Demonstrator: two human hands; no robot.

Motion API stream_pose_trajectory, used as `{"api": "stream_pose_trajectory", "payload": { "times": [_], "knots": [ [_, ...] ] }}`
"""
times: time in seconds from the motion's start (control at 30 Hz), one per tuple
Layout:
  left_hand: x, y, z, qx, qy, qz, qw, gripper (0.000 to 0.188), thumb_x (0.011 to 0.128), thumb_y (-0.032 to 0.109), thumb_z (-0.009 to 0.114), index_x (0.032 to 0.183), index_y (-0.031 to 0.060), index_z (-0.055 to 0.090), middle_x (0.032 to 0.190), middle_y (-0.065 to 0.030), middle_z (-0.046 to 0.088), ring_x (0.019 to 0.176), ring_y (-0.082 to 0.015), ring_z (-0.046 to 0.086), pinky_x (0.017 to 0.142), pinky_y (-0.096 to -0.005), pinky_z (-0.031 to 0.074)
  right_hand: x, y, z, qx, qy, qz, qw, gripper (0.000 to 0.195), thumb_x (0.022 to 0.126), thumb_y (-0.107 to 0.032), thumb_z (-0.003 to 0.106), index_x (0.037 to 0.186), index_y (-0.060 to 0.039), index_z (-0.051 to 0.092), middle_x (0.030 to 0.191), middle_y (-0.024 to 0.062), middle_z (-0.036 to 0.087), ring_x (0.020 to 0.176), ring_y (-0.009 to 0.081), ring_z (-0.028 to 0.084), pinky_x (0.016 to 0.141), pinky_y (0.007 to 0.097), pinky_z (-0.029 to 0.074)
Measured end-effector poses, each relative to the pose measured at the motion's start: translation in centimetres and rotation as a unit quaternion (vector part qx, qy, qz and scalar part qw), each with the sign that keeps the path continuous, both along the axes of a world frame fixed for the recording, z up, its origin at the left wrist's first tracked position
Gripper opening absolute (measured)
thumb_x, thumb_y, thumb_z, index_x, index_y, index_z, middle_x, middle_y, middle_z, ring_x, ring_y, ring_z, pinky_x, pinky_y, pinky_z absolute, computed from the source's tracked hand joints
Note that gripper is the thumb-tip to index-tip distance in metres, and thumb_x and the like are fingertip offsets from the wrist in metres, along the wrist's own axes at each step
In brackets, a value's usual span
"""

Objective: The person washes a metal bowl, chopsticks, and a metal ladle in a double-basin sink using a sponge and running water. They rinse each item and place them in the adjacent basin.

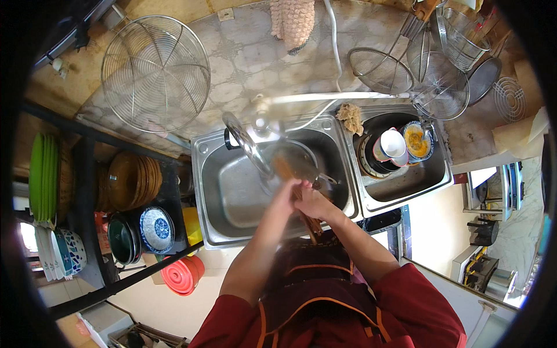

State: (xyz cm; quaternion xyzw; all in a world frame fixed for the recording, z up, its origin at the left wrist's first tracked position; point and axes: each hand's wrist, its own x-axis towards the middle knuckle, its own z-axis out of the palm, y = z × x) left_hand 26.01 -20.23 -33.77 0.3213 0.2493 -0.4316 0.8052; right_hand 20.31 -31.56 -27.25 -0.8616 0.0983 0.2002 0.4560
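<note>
Over the left bowl of a stainless steel sink (222, 204), my left hand (290, 196) and my right hand (317, 203) are closed together around a bundle of brown chopsticks (314, 228). The lower ends point toward my apron; the far ends are blurred. A curved chrome faucet (250, 145) reaches over the bowl just left of the bundle. Behind my hands, a round metal-rimmed basin (311, 150) sits in the sink, partly hidden by the blur. A small metal handle (327, 178) shows right of the bundle.
The right sink bowl (391, 191) holds stacked dishes, a white cup (392, 143) and a soiled blue-rimmed bowl (417, 139). A scrubber (350, 118) rests on the divider. Strainers (380, 69) hang behind. At left, a black rack (87, 191) holds plates and bowls; a red bucket (182, 275) stands below.
</note>
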Motion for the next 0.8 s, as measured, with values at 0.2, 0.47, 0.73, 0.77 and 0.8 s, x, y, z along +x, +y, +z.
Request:
{"api": "stream_pose_trajectory", "payload": {
  "times": [0.2, 0.47, 0.73, 0.77, 0.8],
  "knots": [
    [-0.9, 1.2, -4.6, 0.012, 0.077, 0.184, 0.98, 0.016, 0.09, 0.012, 0.059, 0.104, 0.0026, 0.06, 0.099, -0.0097, 0.067, 0.09, -0.0233, 0.066, 0.09, -0.039, 0.054, -6.0, 0.2, 2.6, 0.087, -0.152, -0.171, 0.969, 0.032, 0.093, -0.019, 0.059, 0.113, 0.0054, 0.063, 0.104, 0.0215, 0.068, 0.095, 0.0327, 0.068, 0.085, 0.0377, 0.052],
    [-4.2, 1.0, -3.1, 0.035, -0.292, -0.065, 0.954, 0.024, 0.099, 0.024, 0.05, 0.105, 0.0056, 0.063, 0.1, -0.0063, 0.067, 0.093, -0.0184, 0.065, 0.082, -0.0333, 0.054, -4.7, 3.0, 1.6, -0.029, -0.356, -0.165, 0.919, 0.023, 0.095, -0.01, 0.053, 0.107, 0.0058, 0.065, 0.106, 0.0231, 0.067, 0.113, 0.0406, 0.058, 0.103, 0.0437, 0.043],
    [-4.5, 6.0, 4.6, -0.004, -0.028, -0.089, 0.996, 0.027, 0.092, 0.009, 0.052, 0.114, -0.0065, 0.056, 0.1, -0.0195, 0.065, 0.091, -0.0306, 0.067, 0.093, -0.0531, 0.055, -0.3, 1.7, -1.6, 0.431, 0.166, -0.296, 0.836, 0.036, 0.102, -0.03, 0.047, 0.111, 0.002, 0.06, 0.078, 0.0099, 0.063, 0.058, 0.019, 0.058, 0.055, 0.0336, 0.053],
    [-4.9, 7.1, 4.5, -0.015, -0.009, -0.106, 0.994, 0.027, 0.092, 0.009, 0.052, 0.114, -0.0067, 0.055, 0.101, -0.0199, 0.065, 0.092, -0.0313, 0.066, 0.093, -0.0546, 0.054, 0.9, 2.0, -2.0, 0.512, 0.221, -0.287, 0.779, 0.04, 0.102, -0.034, 0.047, 0.114, 0.0027, 0.058, 0.095, 0.0155, 0.063, 0.076, 0.0268, 0.062, 0.069, 0.0391, 0.054],
    [-5.0, 7.8, 5.7, -0.027, 0.01, -0.125, 0.992, 0.028, 0.091, 0.008, 0.053, 0.115, -0.0068, 0.055, 0.102, -0.0203, 0.065, 0.093, -0.032, 0.066, 0.093, -0.0561, 0.054, 2.1, 2.1, -2.5, 0.577, 0.28, -0.279, 0.714, 0.044, 0.101, -0.037, 0.046, 0.116, 0.0034, 0.056, 0.112, 0.0212, 0.064, 0.094, 0.0346, 0.066, 0.083, 0.0445, 0.055]
  ]
}}
